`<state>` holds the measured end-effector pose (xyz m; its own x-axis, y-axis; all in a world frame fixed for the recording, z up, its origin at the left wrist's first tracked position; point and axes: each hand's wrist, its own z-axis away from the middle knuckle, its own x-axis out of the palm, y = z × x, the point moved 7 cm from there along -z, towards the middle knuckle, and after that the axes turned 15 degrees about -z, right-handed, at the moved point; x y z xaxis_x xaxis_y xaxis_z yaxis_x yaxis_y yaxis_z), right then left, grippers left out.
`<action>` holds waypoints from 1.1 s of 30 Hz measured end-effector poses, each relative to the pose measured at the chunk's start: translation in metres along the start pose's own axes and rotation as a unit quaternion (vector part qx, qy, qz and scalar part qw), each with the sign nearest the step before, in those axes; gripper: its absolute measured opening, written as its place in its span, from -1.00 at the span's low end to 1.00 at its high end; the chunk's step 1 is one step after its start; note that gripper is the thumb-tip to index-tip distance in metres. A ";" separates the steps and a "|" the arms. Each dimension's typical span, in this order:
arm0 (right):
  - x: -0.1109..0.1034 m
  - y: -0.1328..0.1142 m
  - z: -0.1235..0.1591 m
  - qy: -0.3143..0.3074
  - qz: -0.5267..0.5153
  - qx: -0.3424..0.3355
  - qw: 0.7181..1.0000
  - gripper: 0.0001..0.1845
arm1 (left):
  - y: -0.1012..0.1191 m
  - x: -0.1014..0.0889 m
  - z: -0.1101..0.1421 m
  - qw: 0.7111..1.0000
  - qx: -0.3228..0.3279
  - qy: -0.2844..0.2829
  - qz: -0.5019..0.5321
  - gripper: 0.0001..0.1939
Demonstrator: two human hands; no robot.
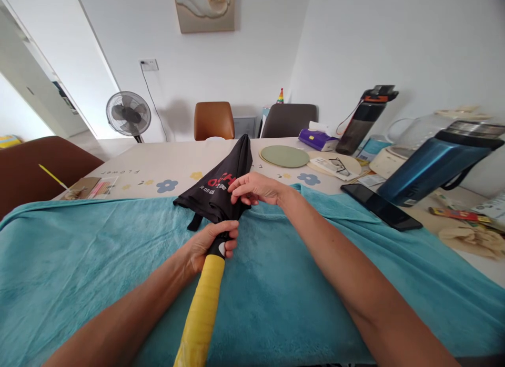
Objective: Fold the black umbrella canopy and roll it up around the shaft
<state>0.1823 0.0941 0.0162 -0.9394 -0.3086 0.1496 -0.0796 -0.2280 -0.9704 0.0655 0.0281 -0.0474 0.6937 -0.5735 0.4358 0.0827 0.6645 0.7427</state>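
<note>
Both hands on a black umbrella (211, 185), canopy loosely gathered, tip pointing away from the person. It sits mid-view, above the front edge of the worktop (165, 159), over a teal blanket (98, 248). Left hand (207, 241) clamped round the black section between canopy and handle; yellow wrapped handle (203, 304) runs down toward the person. Right hand (258, 188) at the canopy's right side, fingers bent, fingertips at the fabric by the red lettering (226, 179); can't tell if it pinches or only touches. Hands near each other, not joined. Short black strap (194, 222) hangs at the canopy's lower left.

Right side of worktop: green placemat (284, 155), purple tissue pack (317, 140), glasses (340, 166) on a paler round mat, dark bottle (361, 122), blue flask (436, 164) in front of a glass kettle (422, 128). Black phone (381, 206) lies by the flask, partly over the blanket edge. Left side: flat box of coloured pencils (103, 187).

Behind: fan (128, 113) at left, brown chair (213, 121) and dark grey chair (290, 120) at the worktop's far side, picture (205, 12) on the wall.
</note>
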 end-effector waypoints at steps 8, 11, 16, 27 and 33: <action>-0.023 -0.020 -0.003 0.189 0.031 -0.131 0.973 -0.86 | -0.002 0.002 -0.001 0.999 0.008 -0.025 0.023 -0.93; -0.039 -0.017 -0.005 0.259 0.105 -0.131 0.951 -0.87 | -0.003 0.002 -0.002 0.999 0.006 -0.036 0.030 -0.92; -0.052 -0.012 -0.006 0.294 0.156 -0.121 0.935 -0.84 | 0.009 0.006 0.001 0.988 0.027 -0.094 0.117 -0.91; -0.027 0.025 -0.017 0.218 -0.071 0.017 0.973 -0.79 | 0.034 0.008 0.018 0.967 0.087 -0.137 0.196 -0.85; 0.021 0.034 -0.023 0.020 -0.213 0.048 0.976 -0.79 | 0.049 0.011 0.030 0.971 0.141 -0.113 0.157 -0.85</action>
<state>0.1524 0.1015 -0.0180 -0.8406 -0.1310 0.5256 -0.4355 -0.4136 -0.7996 0.0552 0.0397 0.0088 0.4753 -0.4754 0.7403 -0.3294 0.6841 0.6508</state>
